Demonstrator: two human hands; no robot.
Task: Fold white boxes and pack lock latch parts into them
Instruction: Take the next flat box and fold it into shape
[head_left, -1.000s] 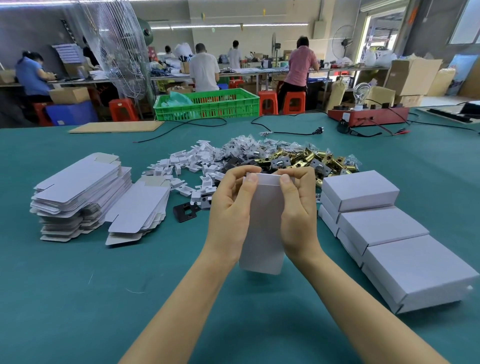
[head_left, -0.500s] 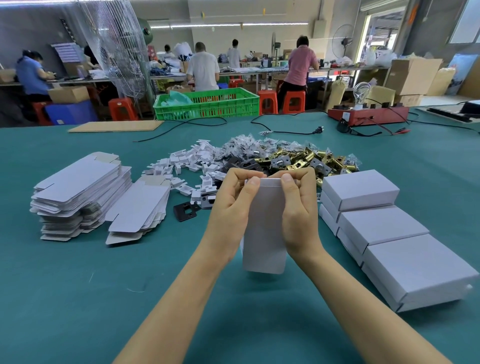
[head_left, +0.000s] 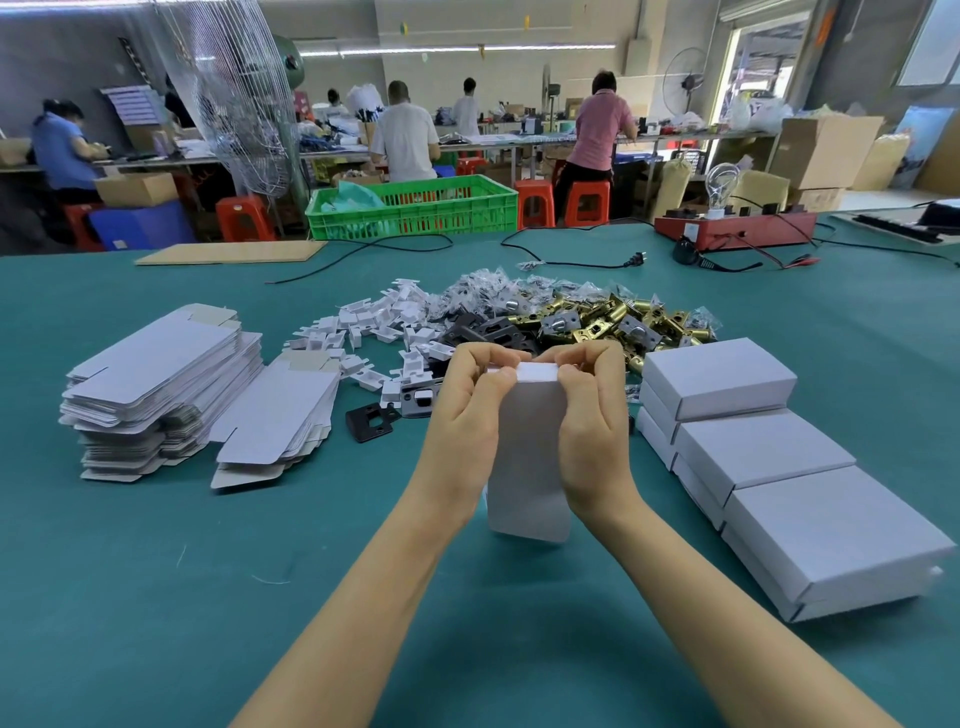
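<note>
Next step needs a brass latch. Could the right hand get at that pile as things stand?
Probably not yet: the right hand is pinching the white box. The brass latches lie just beyond, unobstructed.

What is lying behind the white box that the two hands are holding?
Behind the white box lies the pile of brass latches, black plates and white plastic pieces. The hands and box cover its near edge.

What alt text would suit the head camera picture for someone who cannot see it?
A person's left hand and right hand pinch the top flap of a white box held upright over a green table. Flat box blanks lie to the left, finished boxes to the right, and a pile of latch parts behind.
</note>
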